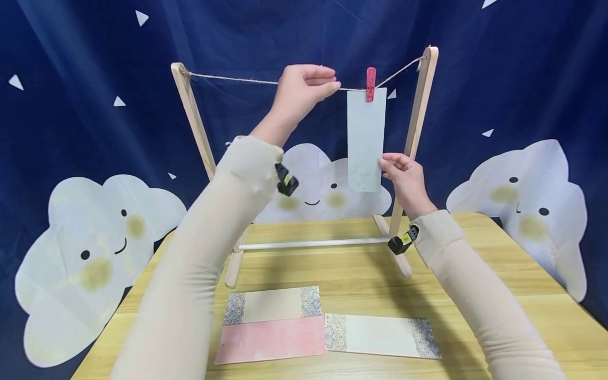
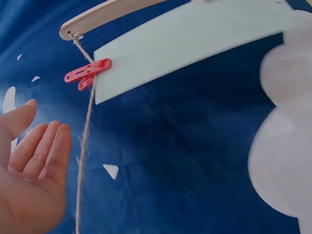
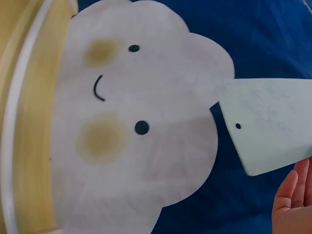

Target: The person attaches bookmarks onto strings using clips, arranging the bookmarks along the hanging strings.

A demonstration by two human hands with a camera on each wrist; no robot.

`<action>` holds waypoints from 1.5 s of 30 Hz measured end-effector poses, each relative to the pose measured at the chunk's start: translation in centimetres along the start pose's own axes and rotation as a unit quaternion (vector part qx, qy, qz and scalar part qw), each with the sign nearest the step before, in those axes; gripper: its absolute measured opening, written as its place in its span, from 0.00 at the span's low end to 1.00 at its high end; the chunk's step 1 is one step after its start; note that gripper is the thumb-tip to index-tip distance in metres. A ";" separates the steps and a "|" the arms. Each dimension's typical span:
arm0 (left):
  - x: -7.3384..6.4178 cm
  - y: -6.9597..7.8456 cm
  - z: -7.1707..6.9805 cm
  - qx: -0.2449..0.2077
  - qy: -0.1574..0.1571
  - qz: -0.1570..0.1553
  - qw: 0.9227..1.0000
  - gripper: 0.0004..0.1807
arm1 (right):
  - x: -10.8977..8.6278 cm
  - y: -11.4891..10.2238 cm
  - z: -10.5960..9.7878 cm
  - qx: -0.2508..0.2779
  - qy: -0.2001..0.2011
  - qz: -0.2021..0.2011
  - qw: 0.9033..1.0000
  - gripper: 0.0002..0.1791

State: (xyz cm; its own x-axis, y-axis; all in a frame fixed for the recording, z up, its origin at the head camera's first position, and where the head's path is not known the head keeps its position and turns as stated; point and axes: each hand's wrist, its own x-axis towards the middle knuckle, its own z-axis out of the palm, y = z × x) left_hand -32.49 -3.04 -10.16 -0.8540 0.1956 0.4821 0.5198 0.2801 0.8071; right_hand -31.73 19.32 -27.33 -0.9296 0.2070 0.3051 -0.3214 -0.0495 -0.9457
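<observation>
A pale green rectangular card hangs lengthwise from a twine line, clipped at its top edge by a red clothespin. My right hand pinches the card's right edge, below its middle. At the card's lower end the right wrist view shows a small dark hole, and the hand there is partly cut off by the frame. To the left of the clothespin, my left hand is up beside the twine with fingers loosely extended. Its palm holds nothing in the left wrist view.
Wooden posts carry the twine, with a white bar low between them. Flat on the wooden table lie a pink card and two cream cards with lacy ends, one behind it and one to its right.
</observation>
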 end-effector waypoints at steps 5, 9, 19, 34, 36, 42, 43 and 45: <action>-2.8 -2.4 -1.4 -0.017 -0.005 0.024 1.000 0.18 | -0.5 0.9 -0.7 -0.029 -0.023 -0.001 0.999 0.08; -5.6 -4.3 -2.1 -0.029 -0.025 0.009 0.999 0.18 | -1.2 1.8 -1.4 -0.049 -0.040 0.002 0.998 0.08; -13.4 -8.9 -2.8 -0.034 -0.046 -0.032 0.998 0.18 | -2.8 4.4 -2.6 -0.043 -0.058 0.020 0.997 0.06; -23.0 -17.0 -6.1 -0.041 0.005 -0.111 0.993 0.18 | -6.8 6.8 -4.5 -0.083 -0.176 0.053 0.979 0.04; -23.8 -17.8 -6.8 -0.042 0.014 -0.123 0.991 0.19 | -7.5 6.9 -4.8 -0.099 -0.190 0.061 0.975 0.05; -26.0 -20.0 -8.7 -0.046 0.028 -0.150 0.987 0.21 | -9.5 7.0 -5.6 -0.129 -0.212 0.066 0.966 0.10; -26.3 -20.4 -9.0 -0.049 0.034 -0.155 0.986 0.21 | -9.7 7.0 -5.7 -0.129 -0.215 0.067 0.966 0.11; -26.8 -21.1 -9.8 -0.051 0.046 -0.168 0.983 0.22 | -10.1 7.1 -6.0 -0.139 -0.221 0.071 0.963 0.13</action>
State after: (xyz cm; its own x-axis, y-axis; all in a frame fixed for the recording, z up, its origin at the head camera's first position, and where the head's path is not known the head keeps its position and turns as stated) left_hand -20.77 -23.41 -36.80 -0.9781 0.0215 0.2070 0.2066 0.2181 0.9538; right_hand -23.57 22.71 -37.77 -0.9660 -0.2225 0.1313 -0.1827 0.2291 -0.9561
